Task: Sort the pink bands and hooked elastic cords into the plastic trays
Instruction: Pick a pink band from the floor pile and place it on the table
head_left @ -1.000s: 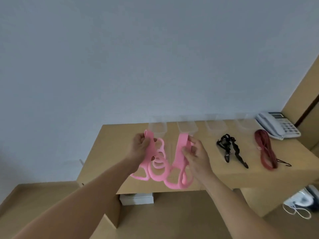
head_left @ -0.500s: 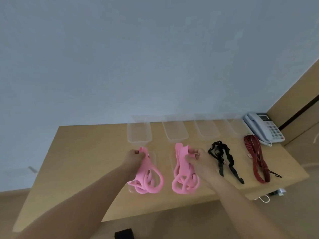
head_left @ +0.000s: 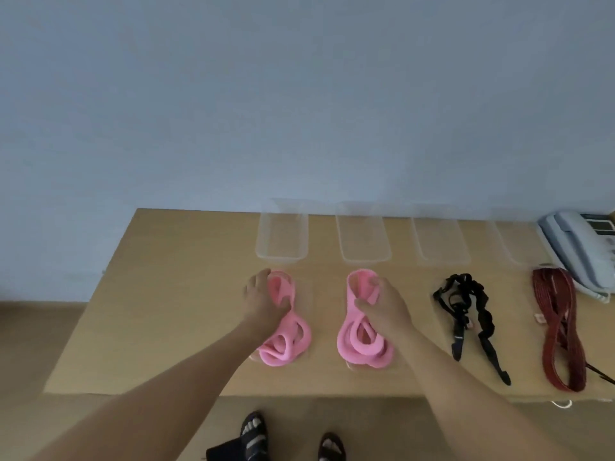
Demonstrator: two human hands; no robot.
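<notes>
Two bundles of pink bands lie on the wooden table, each seemingly on a flat clear tray or lid that is hard to make out. My left hand (head_left: 263,299) rests on the left pink bundle (head_left: 289,341), fingers pressed on its upper part. My right hand (head_left: 382,309) pinches the top of the right pink bundle (head_left: 359,344). To the right lie a black hooked elastic cord (head_left: 472,311) and a dark red hooked cord (head_left: 559,324). Several clear plastic trays stand in a row at the back: the leftmost tray (head_left: 282,257), a second tray (head_left: 364,257), a third tray (head_left: 441,259).
A grey desk telephone (head_left: 579,251) sits at the table's far right, beside the red cord. A blue-grey wall rises behind the table (head_left: 173,294). My sandalled feet (head_left: 256,434) show below the table's front edge.
Both hands came down from mid-air and laid the pink bundles on the table in front of the trays. My view tilted down and moved closer to the table.
</notes>
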